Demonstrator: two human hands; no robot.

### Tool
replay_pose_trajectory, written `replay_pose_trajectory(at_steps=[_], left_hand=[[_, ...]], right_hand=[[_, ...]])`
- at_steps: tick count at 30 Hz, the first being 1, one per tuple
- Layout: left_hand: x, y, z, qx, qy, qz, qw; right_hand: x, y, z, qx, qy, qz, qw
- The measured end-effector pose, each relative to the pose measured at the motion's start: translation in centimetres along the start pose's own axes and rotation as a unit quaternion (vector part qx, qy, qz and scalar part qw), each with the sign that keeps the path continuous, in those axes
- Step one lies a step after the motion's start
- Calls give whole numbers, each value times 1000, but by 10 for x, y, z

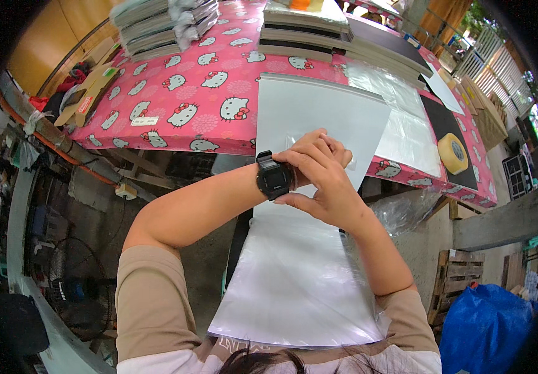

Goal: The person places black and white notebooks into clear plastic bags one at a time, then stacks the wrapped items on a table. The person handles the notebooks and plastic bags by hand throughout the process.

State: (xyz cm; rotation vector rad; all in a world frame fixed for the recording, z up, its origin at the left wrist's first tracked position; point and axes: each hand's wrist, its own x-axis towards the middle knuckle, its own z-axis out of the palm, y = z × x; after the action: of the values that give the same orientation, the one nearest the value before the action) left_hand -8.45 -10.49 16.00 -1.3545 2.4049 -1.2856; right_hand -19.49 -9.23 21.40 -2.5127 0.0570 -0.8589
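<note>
My left forearm crosses in front of me with a black digital watch (pixel 274 178) strapped at the wrist. The thumb and fingers of my right hand (pixel 331 187) are closed on the watch's two sides. Beyond the watch, my left hand (pixel 311 141) is partly covered by the right one; its fingers look bent, but most are hidden. Under both hands a smooth whitish-grey sheet (pixel 319 100) rests over the table's near edge. A glossy clear plastic sheet or bag with a white surface (pixel 294 280) stretches from there down over my lap.
The table has a pink cat-print cover (pixel 175 93). Plastic-wrapped stacks (pixel 163 28) and piled boards (pixel 303 31) stand at the back. To the right lie clear plastic sheets (pixel 400 118) and a tape roll (pixel 453 154). A fan (pixel 78 287) stands lower left, a blue sack (pixel 487 327) lower right.
</note>
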Motion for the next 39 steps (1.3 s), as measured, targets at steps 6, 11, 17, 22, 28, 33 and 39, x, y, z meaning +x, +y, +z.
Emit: replay_pose_trajectory(at_steps=[6,11,17,22,28,33,39], left_hand=[[0,4,-1,-122,-78,-16,989],[-8,15,15,-282,87,-118,948],[-29,3,-3,-689,150,-404,582],[-39,12,-24,-786,210,-500,296],[-48,13,-28,-798,126,-483,339],[-50,8,-30,-857,110,-436,251],[-44,12,-39,-826,186,-444,292]], right_hand=[[-4,7,3,-8,-15,9,1000],[-6,9,4,-19,-25,16,999],[-24,53,-26,69,164,172,969],[-32,60,-19,279,61,342,895],[-21,63,-21,346,102,337,870],[-19,53,-20,326,120,322,880],[-25,57,-48,572,153,323,738]])
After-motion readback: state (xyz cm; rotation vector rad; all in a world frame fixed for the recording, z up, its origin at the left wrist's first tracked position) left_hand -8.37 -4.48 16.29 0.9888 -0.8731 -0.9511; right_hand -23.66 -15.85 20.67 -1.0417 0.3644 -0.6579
